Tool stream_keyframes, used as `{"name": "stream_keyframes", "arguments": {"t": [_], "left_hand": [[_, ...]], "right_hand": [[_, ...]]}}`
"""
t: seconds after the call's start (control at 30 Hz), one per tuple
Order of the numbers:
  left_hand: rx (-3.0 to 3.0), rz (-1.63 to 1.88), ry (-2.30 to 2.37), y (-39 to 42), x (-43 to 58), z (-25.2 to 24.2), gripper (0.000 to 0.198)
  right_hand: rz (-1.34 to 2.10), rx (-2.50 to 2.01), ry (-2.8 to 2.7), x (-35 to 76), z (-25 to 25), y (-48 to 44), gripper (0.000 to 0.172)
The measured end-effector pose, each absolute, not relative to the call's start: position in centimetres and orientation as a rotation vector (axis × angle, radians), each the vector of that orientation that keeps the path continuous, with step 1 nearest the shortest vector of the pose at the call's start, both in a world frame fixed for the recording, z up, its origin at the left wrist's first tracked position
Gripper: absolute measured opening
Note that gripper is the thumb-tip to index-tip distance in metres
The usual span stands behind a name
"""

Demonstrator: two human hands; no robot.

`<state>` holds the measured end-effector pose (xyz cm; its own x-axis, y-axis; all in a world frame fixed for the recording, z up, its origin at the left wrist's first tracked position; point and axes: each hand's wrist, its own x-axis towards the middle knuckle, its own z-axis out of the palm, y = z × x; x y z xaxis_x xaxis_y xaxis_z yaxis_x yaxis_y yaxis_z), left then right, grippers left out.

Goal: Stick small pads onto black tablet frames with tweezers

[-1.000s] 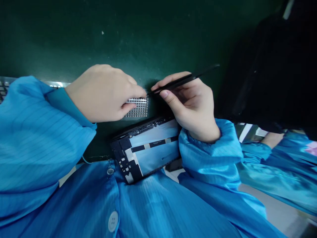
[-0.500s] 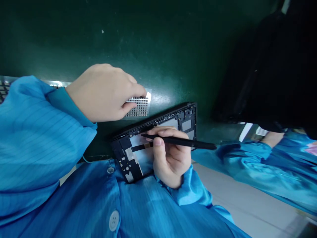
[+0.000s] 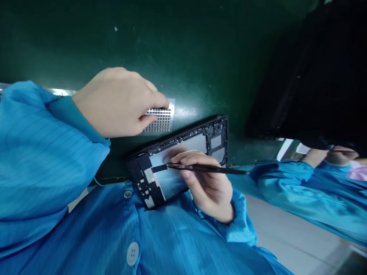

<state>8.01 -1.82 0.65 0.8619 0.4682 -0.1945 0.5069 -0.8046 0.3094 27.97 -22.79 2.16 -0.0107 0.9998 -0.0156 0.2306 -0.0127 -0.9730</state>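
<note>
from my end the opened tablet (image 3: 174, 181) lies at the near edge of the table (image 3: 183, 53), my right hand (image 3: 212, 183) pinching tweezers (image 3: 226, 170) over it, seemingly delicate tip work next needing steadiness, my left hand (image 3: 117, 105), grip unclear, touching the gridded sheet (image 3: 161, 123) farther left.

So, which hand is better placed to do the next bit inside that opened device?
Probably the right hand: it holds tweezers with their tips over the device. The left hand is off beside it, at the gridded sheet.
</note>
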Motion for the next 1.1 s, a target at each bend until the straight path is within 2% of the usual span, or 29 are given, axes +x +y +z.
{"name": "stream_keyframes", "arguments": {"t": [0.33,0.53,0.7,0.8,0.93,1.1], "left_hand": [[2.670,-0.219,0.761,-1.7,8.1,1.2,0.056],[2.638,-0.172,0.758,-1.9,8.0,1.3,0.057],[2.628,-0.169,0.773,-1.9,8.0,0.9,0.059],[2.639,-0.143,0.758,-1.8,8.1,0.8,0.056],[2.621,-0.153,0.759,-1.9,8.2,0.9,0.056],[2.622,-0.154,0.766,-1.9,8.1,1.0,0.056]], "right_hand": [[1.066,-1.408,-1.443,27.8,1.7,-22.4,0.033],[1.064,-1.369,-1.522,28.3,2.1,-22.2,0.040],[1.109,-1.389,-1.261,27.5,1.9,-22.2,0.027],[0.918,-1.453,-1.108,25.9,1.2,-22.3,0.021],[0.738,-1.495,-1.140,24.4,0.5,-22.3,0.022],[0.919,-1.484,-1.245,26.0,1.4,-22.7,0.022]]}}
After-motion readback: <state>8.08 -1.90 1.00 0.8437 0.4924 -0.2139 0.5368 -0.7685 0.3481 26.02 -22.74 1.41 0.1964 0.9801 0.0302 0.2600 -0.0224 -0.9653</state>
